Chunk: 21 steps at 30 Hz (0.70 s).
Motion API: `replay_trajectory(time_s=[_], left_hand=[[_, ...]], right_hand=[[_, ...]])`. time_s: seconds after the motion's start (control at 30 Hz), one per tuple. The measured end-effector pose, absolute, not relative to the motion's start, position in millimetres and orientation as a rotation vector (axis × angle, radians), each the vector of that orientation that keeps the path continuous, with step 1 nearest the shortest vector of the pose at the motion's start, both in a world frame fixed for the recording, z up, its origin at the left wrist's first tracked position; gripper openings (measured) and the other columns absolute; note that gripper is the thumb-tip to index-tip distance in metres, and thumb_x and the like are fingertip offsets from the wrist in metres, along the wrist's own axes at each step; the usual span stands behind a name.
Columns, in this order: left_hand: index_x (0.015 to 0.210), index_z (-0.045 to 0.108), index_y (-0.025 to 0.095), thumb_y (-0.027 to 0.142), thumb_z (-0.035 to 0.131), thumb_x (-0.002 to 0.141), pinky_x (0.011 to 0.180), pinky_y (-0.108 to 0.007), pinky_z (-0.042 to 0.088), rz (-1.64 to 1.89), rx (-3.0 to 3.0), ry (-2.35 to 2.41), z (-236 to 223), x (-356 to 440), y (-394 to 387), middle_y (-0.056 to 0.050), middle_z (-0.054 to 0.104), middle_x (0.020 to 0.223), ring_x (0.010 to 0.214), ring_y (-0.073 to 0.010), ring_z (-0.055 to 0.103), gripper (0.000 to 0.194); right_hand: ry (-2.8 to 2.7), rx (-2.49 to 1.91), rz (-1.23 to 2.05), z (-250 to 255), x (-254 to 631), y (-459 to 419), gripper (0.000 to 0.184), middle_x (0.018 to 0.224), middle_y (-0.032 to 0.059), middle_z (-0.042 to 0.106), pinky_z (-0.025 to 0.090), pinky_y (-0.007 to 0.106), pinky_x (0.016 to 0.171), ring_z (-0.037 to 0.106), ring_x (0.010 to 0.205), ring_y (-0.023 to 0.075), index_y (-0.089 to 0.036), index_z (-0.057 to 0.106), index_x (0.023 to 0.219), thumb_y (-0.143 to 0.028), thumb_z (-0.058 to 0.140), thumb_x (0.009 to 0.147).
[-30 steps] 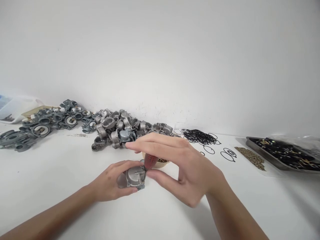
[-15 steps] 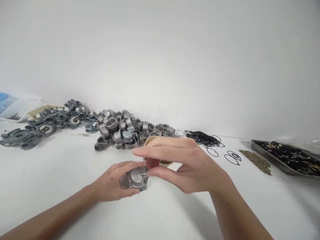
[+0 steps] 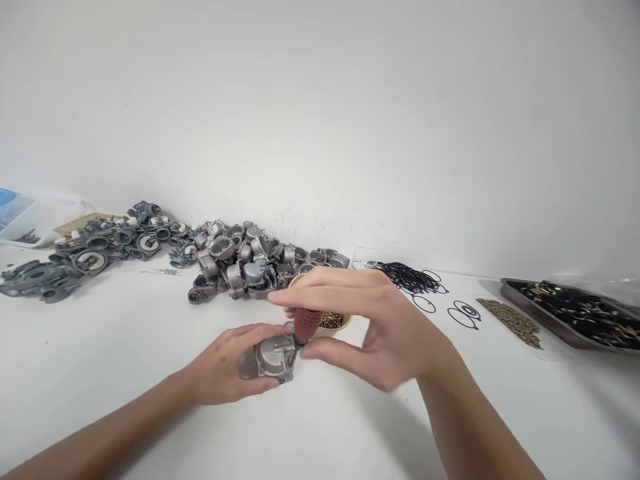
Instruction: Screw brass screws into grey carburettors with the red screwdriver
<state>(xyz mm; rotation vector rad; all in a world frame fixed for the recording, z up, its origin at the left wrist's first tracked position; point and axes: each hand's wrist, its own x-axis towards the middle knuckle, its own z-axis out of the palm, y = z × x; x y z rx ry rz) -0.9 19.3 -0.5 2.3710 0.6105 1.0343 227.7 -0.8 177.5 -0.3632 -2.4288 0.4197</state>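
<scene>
My left hand point(image 3: 227, 367) grips a grey metal carburetor float bowl point(image 3: 274, 355) just above the white table, its open side facing up. At the bowl's right edge stands a screwdriver with a red ribbed handle point(image 3: 306, 324); its tip is hidden. My right hand point(image 3: 363, 327) is curled about this handle, fingers on the far side and over it, the thumb a little off it. Behind the right hand is a cream bowl point(image 3: 337, 329) of small brass parts, partly covered by the hand.
Metal float bowls point(image 3: 235, 257) lie heaped by the wall, with carburetor bodies point(image 3: 95, 247) to the left. On the right are black rubber rings point(image 3: 407, 277), a pile of small brass pieces point(image 3: 510, 321) and a dark metal tray point(image 3: 570, 337) of black parts.
My right thumb has opened away from the red handle, so more of the handle shows. The left hand and the float bowl have hardly moved.
</scene>
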Motion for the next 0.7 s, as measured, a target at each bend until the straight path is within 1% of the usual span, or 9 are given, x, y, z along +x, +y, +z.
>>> replay_trajectory(time_s=[0.1,0.2,0.27,0.33,0.4,0.47,0.53,0.6,0.7], left_hand=[[0.152,0.042,0.037,0.039,0.074,0.094,0.105,-0.041,0.058,1.030,2.377,0.617,0.2,-1.3,18.8,-0.004,0.066,0.146,0.125,-0.0288,0.069,0.067],[0.150,0.044,0.037,0.037,0.075,0.093,0.105,-0.041,0.058,1.011,2.369,0.623,1.1,-1.4,18.9,-0.003,0.068,0.144,0.122,-0.0279,0.071,0.065],[0.149,0.045,0.037,0.036,0.075,0.094,0.105,-0.040,0.058,0.999,2.362,0.624,1.3,-1.5,19.1,-0.002,0.069,0.142,0.120,-0.0269,0.072,0.063],[0.150,0.044,0.037,0.036,0.074,0.094,0.105,-0.040,0.057,1.002,2.358,0.620,0.9,-1.7,19.3,-0.003,0.068,0.143,0.122,-0.0275,0.071,0.064],[0.152,0.044,0.035,0.037,0.074,0.094,0.107,-0.042,0.057,0.997,2.360,0.622,0.0,-2.0,19.3,-0.004,0.067,0.145,0.125,-0.0293,0.069,0.065],[0.151,0.045,0.035,0.037,0.075,0.094,0.108,-0.043,0.055,0.978,2.364,0.628,-1.0,-2.2,19.5,-0.005,0.067,0.145,0.127,-0.0298,0.068,0.065],[0.150,0.046,0.036,0.036,0.075,0.093,0.109,-0.041,0.055,0.954,2.357,0.628,-1.5,-2.2,19.9,-0.003,0.067,0.144,0.126,-0.0285,0.068,0.064],[0.148,0.048,0.036,0.035,0.076,0.092,0.108,-0.040,0.055,0.934,2.336,0.632,-1.3,-2.1,20.1,-0.002,0.068,0.142,0.124,-0.0274,0.069,0.062],[0.142,0.054,0.033,0.036,0.076,0.091,0.108,-0.043,0.055,0.900,2.319,0.651,0.4,-1.8,19.9,-0.003,0.071,0.138,0.122,-0.0281,0.070,0.056]], right_hand=[[-2.446,-0.278,0.494,178.9,228.4,0.0,0.036,0.096,0.0078,0.075,0.061,0.032,0.078,0.068,0.083,0.0137,-0.013,0.065,0.136,-0.010,0.055,0.101],[-2.396,-0.345,0.452,177.6,228.6,1.2,0.026,0.092,0.0053,0.075,0.058,0.024,0.067,0.068,0.078,0.0118,-0.017,0.073,0.122,-0.016,0.072,0.096],[-2.383,-0.405,0.409,176.8,228.6,0.4,0.026,0.094,0.0059,0.075,0.056,0.020,0.061,0.068,0.075,0.0106,-0.017,0.075,0.116,-0.022,0.080,0.091],[-2.400,-0.426,0.430,177.6,229.1,-1.9,0.029,0.104,0.0087,0.076,0.058,0.021,0.060,0.070,0.076,0.0109,-0.017,0.073,0.124,-0.022,0.075,0.095],[-2.411,-0.381,0.543,179.7,230.2,-4.1,0.037,0.123,0.0132,0.075,0.063,0.025,0.067,0.072,0.078,0.0115,-0.017,0.068,0.135,-0.015,0.064,0.098],[-2.390,-0.294,0.677,181.5,231.4,-4.0,0.041,0.130,0.0146,0.073,0.066,0.028,0.075,0.075,0.082,0.0125,-0.016,0.066,0.138,-0.008,0.059,0.098],[-2.342,-0.225,0.749,181.4,231.7,-0.8,0.036,0.118,0.0133,0.078,0.066,0.027,0.077,0.076,0.084,0.0136,-0.015,0.072,0.131,-0.006,0.063,0.097],[-2.300,-0.196,0.718,179.4,230.9,4.1,0.028,0.103,0.0105,0.080,0.065,0.026,0.074,0.076,0.083,0.0141,-0.015,0.077,0.121,-0.007,0.070,0.095],[-2.280,-0.196,0.565,175.9,228.7,8.4,0.019,0.097,0.0084,0.078,0.062,0.023,0.066,0.073,0.077,0.0124,-0.016,0.080,0.110,-0.013,0.078,0.091]])
